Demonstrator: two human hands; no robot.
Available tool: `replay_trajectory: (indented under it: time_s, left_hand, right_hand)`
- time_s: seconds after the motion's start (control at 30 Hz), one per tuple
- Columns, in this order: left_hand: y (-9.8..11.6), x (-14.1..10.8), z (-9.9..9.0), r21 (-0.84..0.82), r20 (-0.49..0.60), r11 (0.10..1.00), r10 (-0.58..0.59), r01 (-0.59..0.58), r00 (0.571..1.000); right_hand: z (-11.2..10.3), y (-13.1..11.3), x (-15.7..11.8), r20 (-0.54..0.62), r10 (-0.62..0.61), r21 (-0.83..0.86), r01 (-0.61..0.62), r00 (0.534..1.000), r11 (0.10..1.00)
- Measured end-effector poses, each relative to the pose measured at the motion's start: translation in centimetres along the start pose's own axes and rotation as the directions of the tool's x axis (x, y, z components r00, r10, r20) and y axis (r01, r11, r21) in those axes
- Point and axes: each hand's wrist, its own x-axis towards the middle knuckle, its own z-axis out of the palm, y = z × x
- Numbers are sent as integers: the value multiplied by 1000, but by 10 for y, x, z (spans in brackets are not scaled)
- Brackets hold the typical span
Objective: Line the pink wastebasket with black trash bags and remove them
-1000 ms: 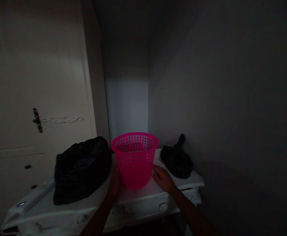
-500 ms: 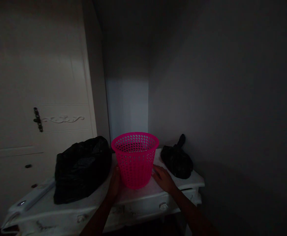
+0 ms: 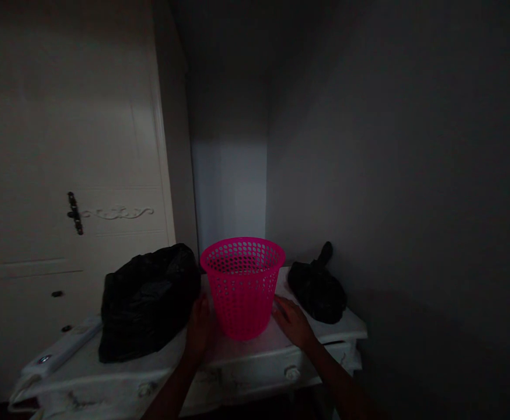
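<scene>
Grip open: our left hand (image 3: pixel 199 328) and right hand (image 3: pixel 294 324) flank the upright basket (image 3: pixel 243 306). We should steady it evenly, low.

No text, label, brand, number or sign is legible to you in this view.
</scene>
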Motion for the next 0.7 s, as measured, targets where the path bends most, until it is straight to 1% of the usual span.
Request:
replay_trajectory:
  time_s: [0.03,0.07,0.1,0.13,0.17,0.23,0.27,0.3,0.33,0.37,0.4,0.47,0.53,0.6,0.63,0.67,0.7]
  left_hand:
    - [1,-1,-13,136,-22,989,54,-51,998]
    - [2,-2,-28,266,-1,954,141,-136,990]
    - [4,-4,-45,392,46,887,248,-246,968]
    - [8,-7,-63,520,117,782,334,-344,935]
    - [12,-10,-81,636,167,660,389,-400,906]
    - [20,-17,-115,787,244,433,435,-439,867]
    - [23,-19,-128,834,266,343,436,-432,860]
    - [25,-22,-139,865,283,273,426,-421,859]
    - [26,-23,-148,887,294,222,404,-405,866]
    - [26,-24,-153,905,296,188,366,-382,882]
    - [24,-24,-156,922,287,167,315,-350,905]
    - [20,-23,-157,948,250,154,180,-278,951]
    - [16,-22,-154,959,222,168,49,-227,974]
    - [16,-23,-151,950,232,221,-34,-219,972]
    - [18,-24,-150,946,217,259,-63,-194,974]
    - [22,-25,-151,942,171,307,-87,-137,981]
    - [28,-26,-152,927,104,370,-103,-59,989]
  right_hand:
    - [0,0,0,-6,4,6,-4,1000,1000]
    - [0,-1,0,-11,7,14,-7,1000,1000]
    - [-1,-2,0,-14,12,21,-12,1000,1000]
    - [-1,-3,1,-17,19,28,-19,1000,999]
    - [-2,-4,2,-21,27,33,-26,999,999]
    - [-4,-6,3,-33,40,41,-38,999,998]
    - [-4,-7,3,-38,47,42,-45,998,998]
    - [-4,-7,3,-43,54,42,-52,998,998]
    - [-4,-7,3,-52,61,41,-59,997,997]
    - [-4,-6,2,-63,69,38,-67,996,997]
    - [-3,-6,1,-75,76,35,-73,994,997]
    - [-1,-3,-1,-102,79,31,-76,992,997]
    - [1,0,-3,-142,70,29,-66,987,997]
    - [1,3,-3,-200,54,30,-49,978,998]
    - [0,4,-3,-231,45,30,-39,972,999]
    - [-3,4,-3,-262,39,30,-32,964,999]
    - [-5,3,-3,-298,35,28,-28,954,999]
